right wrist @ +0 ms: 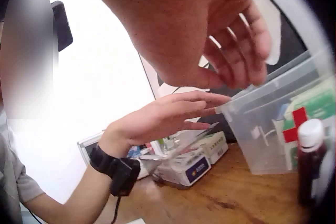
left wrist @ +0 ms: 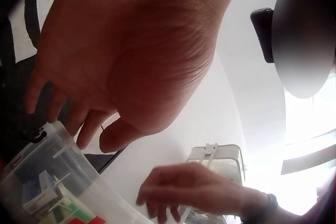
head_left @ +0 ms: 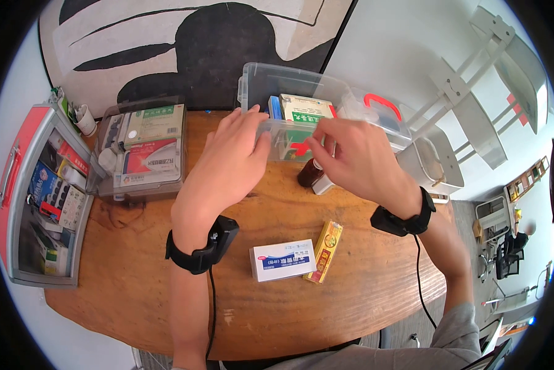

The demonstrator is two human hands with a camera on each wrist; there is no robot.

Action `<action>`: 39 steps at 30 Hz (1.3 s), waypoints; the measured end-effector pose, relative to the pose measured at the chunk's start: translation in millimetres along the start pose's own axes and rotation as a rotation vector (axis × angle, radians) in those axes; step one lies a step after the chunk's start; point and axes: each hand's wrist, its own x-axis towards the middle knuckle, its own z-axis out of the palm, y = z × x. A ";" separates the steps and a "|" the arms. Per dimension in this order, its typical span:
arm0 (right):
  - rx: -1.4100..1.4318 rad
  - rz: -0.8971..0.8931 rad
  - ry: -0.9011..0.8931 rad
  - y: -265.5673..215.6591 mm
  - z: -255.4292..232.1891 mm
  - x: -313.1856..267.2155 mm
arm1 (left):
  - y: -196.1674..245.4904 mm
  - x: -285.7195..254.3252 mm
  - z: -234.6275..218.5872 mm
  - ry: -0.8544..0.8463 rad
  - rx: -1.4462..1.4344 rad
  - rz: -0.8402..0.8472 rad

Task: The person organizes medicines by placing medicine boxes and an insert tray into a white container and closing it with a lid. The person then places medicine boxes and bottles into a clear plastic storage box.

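A clear plastic box (head_left: 255, 86) with a red cross on its front stands at the back of the table. Medicine boxes (head_left: 308, 106) lie inside it. My left hand (head_left: 231, 154), fingers extended, is beside its left front corner, fingertips right at the rim in the right wrist view. Over the box's front right side hangs my right hand (head_left: 358, 159), its fingers loosely bent with nothing between them in the right wrist view. Below it, partly hidden in the head view, stands a brown bottle (right wrist: 312, 169) with a white cap.
Nearer the front lie a white and blue medicine box (head_left: 283, 260) and a narrow yellow box (head_left: 324, 251). To the left are a filled translucent bin (head_left: 138, 191) and a red-and-grey medicine cabinet (head_left: 18, 154). A lidded clear container (head_left: 382, 120) and white rack (head_left: 456, 86) stand right.
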 end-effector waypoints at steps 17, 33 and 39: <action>0.185 0.039 -0.215 66.0 69.8 -51.9 | -0.8 1.9 -5.5 -0.062 -0.031 -0.028; 0.542 0.377 -0.217 44.2 21.4 160.7 | 11.8 -1.6 -0.7 -0.059 -0.079 -0.062; 0.322 0.479 -0.241 53.4 116.0 199.1 | 17.0 -0.9 -7.2 -0.112 -0.104 -0.119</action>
